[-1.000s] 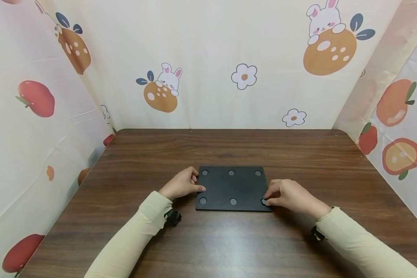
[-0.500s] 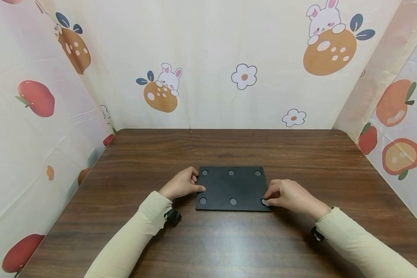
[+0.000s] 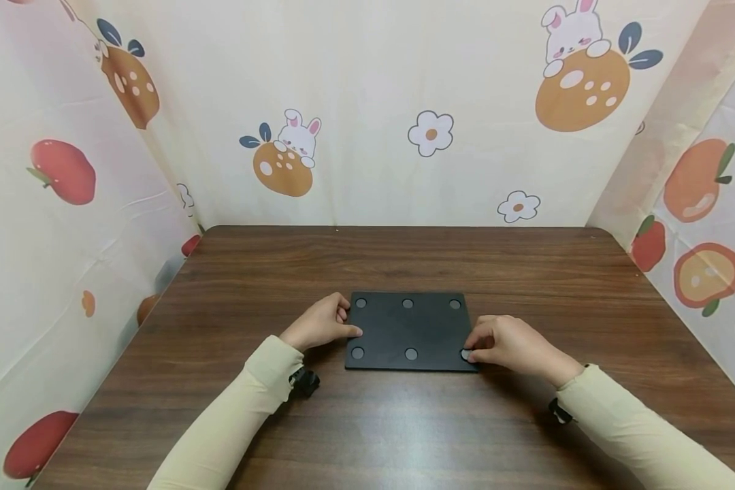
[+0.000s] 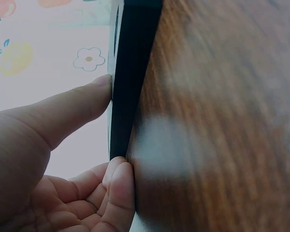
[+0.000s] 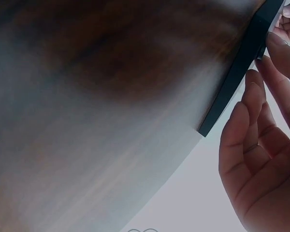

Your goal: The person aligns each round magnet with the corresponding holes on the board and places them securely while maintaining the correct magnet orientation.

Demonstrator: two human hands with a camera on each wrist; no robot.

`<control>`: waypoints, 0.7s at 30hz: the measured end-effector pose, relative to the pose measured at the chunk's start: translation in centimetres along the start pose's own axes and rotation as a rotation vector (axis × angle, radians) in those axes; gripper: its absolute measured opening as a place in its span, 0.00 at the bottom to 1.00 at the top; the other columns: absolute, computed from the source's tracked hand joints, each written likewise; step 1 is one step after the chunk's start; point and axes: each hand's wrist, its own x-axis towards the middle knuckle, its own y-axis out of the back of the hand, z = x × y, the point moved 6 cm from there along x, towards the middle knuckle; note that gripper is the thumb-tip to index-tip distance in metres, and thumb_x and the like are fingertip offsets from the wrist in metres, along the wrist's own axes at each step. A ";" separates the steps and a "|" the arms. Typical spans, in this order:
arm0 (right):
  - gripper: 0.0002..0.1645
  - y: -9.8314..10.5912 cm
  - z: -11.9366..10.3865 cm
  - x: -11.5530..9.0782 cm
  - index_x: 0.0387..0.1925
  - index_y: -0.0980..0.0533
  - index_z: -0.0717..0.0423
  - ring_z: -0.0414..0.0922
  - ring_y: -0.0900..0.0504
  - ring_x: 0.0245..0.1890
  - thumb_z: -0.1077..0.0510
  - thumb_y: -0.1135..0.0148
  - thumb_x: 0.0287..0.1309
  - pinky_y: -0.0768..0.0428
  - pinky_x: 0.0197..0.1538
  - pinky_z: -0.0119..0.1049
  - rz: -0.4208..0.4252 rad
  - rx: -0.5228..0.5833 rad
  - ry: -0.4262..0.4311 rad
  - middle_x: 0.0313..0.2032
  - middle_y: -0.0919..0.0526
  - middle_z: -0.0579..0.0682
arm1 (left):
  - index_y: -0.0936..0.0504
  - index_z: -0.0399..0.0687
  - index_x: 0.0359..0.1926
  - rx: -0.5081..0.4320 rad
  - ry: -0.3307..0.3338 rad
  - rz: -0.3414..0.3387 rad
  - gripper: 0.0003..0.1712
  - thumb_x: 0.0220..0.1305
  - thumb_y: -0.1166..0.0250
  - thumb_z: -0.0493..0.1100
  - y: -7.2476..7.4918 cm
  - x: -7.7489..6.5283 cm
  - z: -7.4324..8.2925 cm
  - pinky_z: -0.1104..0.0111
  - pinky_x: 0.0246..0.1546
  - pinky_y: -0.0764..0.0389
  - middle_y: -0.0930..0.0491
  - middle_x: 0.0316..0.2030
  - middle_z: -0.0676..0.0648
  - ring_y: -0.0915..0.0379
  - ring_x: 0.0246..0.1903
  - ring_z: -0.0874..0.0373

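Note:
A flat black rectangular board [image 3: 407, 330] lies on the table, with round grey spots along its far and near edges. My left hand [image 3: 320, 325] grips its left edge: the thumb [image 4: 99, 87] presses on the top face and the curled fingers [image 4: 118, 188] meet the side near the tabletop. At the near right corner, my right hand [image 3: 514, 346] pinches a small round disc [image 3: 465, 354] with grey top and dark rim between thumb and forefinger. The right wrist view shows a bit of that dark disc [image 5: 261, 51] at the board's face; the fingertips cover part of it.
The brown wood-grain table [image 3: 398, 429] extends around the board on all sides. A pale curtain [image 3: 367, 136] printed with rabbits, fruit and flowers stands behind the table and along both sides. Dark wrist straps [image 3: 305, 383] sit at the cuffs of both pale sleeves.

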 end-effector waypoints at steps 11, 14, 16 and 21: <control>0.05 0.0 0.0 0.1 0.34 0.15 0.38 0.29 0.25 0.28 0.52 0.27 0.53 0.25 0.31 0.28 -0.002 0.011 0.004 0.33 0.20 0.35 | 0.28 0.42 0.56 0.002 0.004 0.004 0.32 0.54 0.24 0.48 0.0 0.0 0.0 0.63 0.43 0.28 0.26 0.41 0.48 0.32 0.38 0.57; 0.05 0.0 0.0 0.1 0.34 0.15 0.38 0.29 0.25 0.28 0.53 0.27 0.53 0.26 0.30 0.28 -0.001 0.013 0.011 0.33 0.21 0.35 | 0.28 0.42 0.56 0.000 0.005 0.002 0.32 0.54 0.24 0.47 0.0 0.0 0.0 0.63 0.43 0.28 0.26 0.41 0.48 0.32 0.38 0.57; 0.06 -0.1 -0.1 0.1 0.34 0.15 0.38 0.29 0.25 0.27 0.53 0.27 0.53 0.26 0.30 0.28 0.000 0.014 0.018 0.33 0.21 0.35 | 0.28 0.42 0.56 -0.002 0.006 0.003 0.32 0.54 0.25 0.47 0.0 0.0 0.0 0.63 0.43 0.28 0.26 0.41 0.48 0.32 0.38 0.57; 0.06 0.0 -0.3 0.1 0.34 0.15 0.39 0.29 0.26 0.26 0.54 0.27 0.53 0.26 0.30 0.28 0.003 0.016 0.037 0.32 0.21 0.35 | 0.28 0.42 0.55 -0.005 0.002 0.001 0.32 0.54 0.24 0.47 0.0 0.0 -0.1 0.64 0.43 0.28 0.27 0.41 0.47 0.32 0.38 0.57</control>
